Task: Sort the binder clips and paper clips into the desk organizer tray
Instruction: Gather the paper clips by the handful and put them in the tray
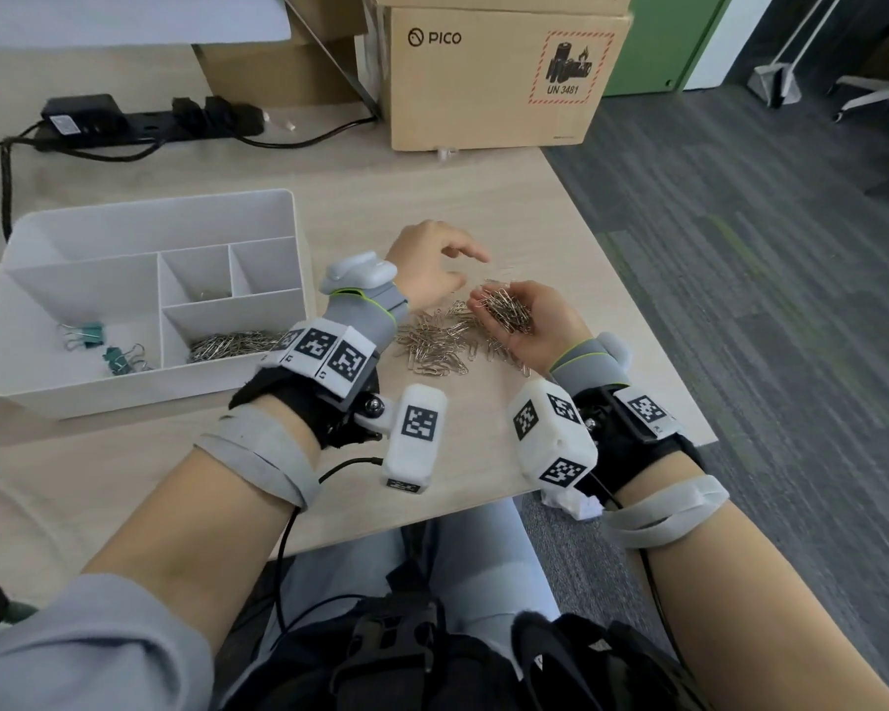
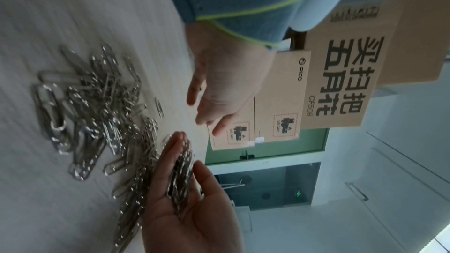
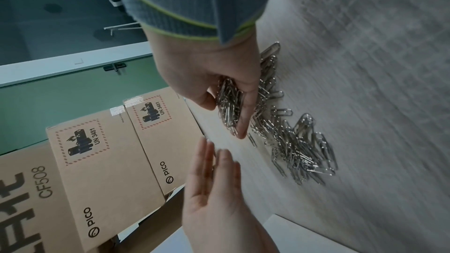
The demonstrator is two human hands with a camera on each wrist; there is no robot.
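An office corner: a pale wood-grain desk (image 1: 509, 207) with PICO cardboard boxes (image 1: 494, 74) stacked along its far edge and a black power strip (image 1: 150, 120) toward the far left. A white desk organizer tray (image 1: 278, 218) sits near the desk's left side. Its large front-left compartment holds two teal binder clips (image 1: 86, 335), and the front-right compartment already carries a heap of silver paper clips (image 1: 227, 343); a few more lie in a small rear compartment. A loose pile of paper clips (image 1: 435, 343) remains on the desk near its right edge, between the hands. The right hand (image 1: 529, 325) is cupped palm-up around a handful of paper clips (image 1: 506, 307). The left hand (image 1: 432, 269) hovers just beside it, fingers relaxed and spread, holding nothing. No binder clips show outside the tray, so that part looks done; the paper clips seem roughly half sorted, with this handful and the desk pile left to move.
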